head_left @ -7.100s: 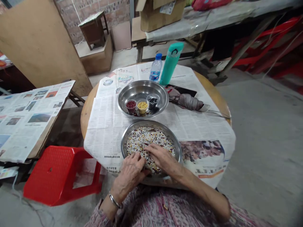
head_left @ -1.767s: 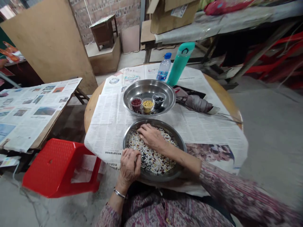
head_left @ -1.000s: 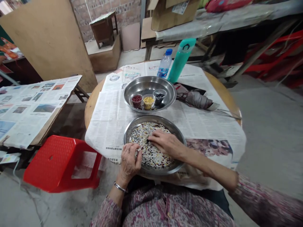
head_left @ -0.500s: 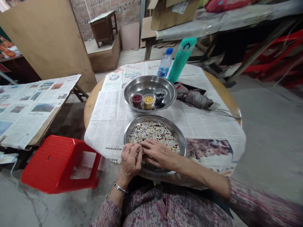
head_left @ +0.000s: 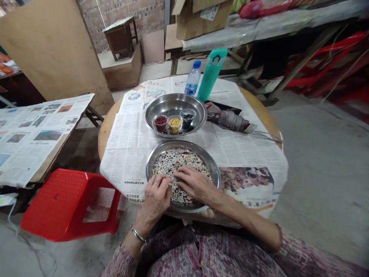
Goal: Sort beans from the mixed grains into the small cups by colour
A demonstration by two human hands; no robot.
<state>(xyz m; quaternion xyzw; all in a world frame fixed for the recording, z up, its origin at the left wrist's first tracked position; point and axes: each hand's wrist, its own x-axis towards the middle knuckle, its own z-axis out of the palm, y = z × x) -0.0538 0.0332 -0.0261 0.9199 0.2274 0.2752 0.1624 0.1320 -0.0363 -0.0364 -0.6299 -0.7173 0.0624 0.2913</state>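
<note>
The near basin is positioned at the front edge of the bench, which is round and covered with newspaper. The grain mixture, made up of white, yellow, dark red and black pieces, is spread across the floor of this basin.

Left hand: located at the near-left rim, palm down. Left grip: fingers bent and close together; it cannot be told whether grains are held inside. A metal bracelet encircles the left wrist.

Right hand: extends over the mixture from the right, fingertips directed at the left hand and just beside it. Right grip: fingers curved, narrow; it cannot be told whether a piece is pinched.

The far basin is located directly behind the near basin. It contains three clear cups, left to right: the red-bean cup, the yellow-bean cup and the black-bean cup. Some loose dark pieces lie beside the cups.

Behind the far basin stand a clear bottle with a blue cap and a green flask.
</note>
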